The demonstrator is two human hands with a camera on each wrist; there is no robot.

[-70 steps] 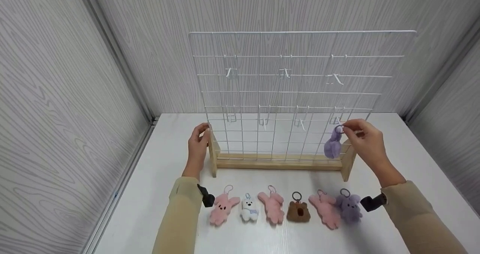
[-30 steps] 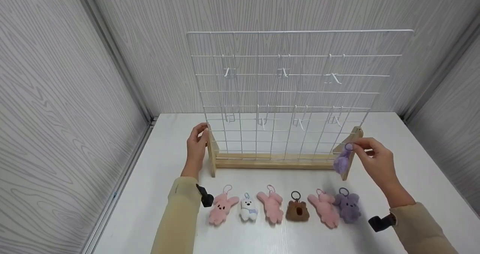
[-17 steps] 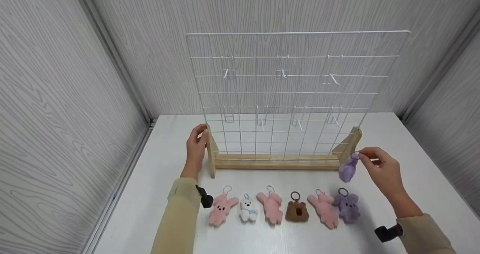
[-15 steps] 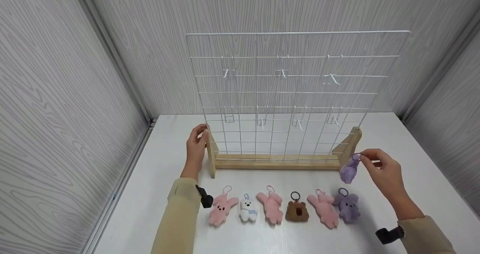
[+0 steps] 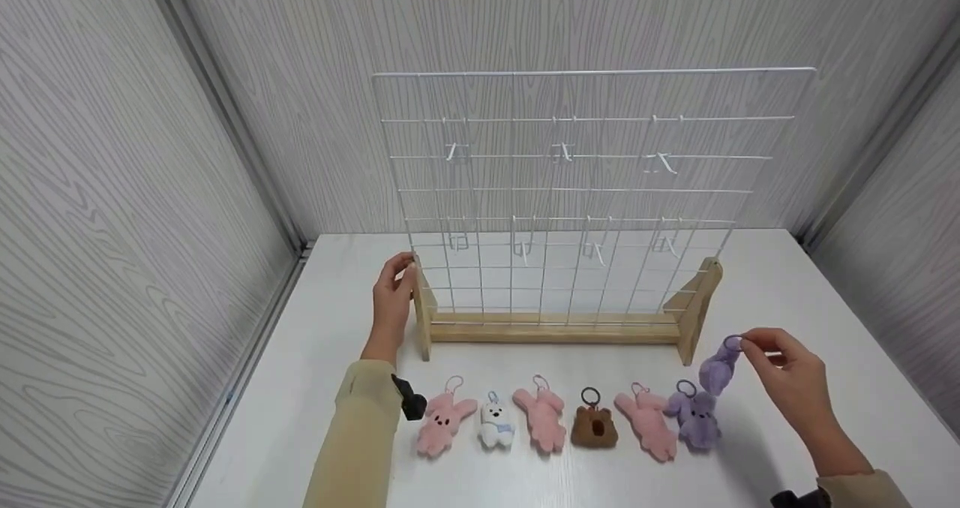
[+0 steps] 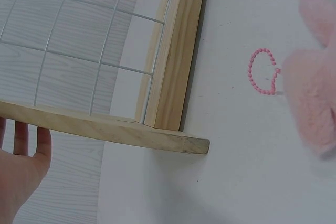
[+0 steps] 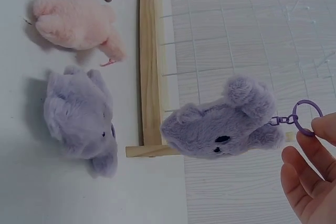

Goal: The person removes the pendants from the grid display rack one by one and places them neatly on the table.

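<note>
My right hand pinches the purple ring of a plush keychain between thumb and fingertips. The purple plush dangles above the table, beside another purple plush keychain lying below it. At the other side, my left hand holds the left wooden upright of a white wire grid rack. Its fingertips touch the upright in the left wrist view; the far side of that grip is hidden. Several white hooks stick out from the grid in two rows, with nothing hanging on them.
A row of plush keychains lies before the rack: a pink one, a white one, another pink one, a brown one and a third pink one. Wood-grain panels surround the white table.
My right hand has moved away from the lower right hook, down and to the right, carrying the purple plush keychain. The left hand stays on the rack's upright.
</note>
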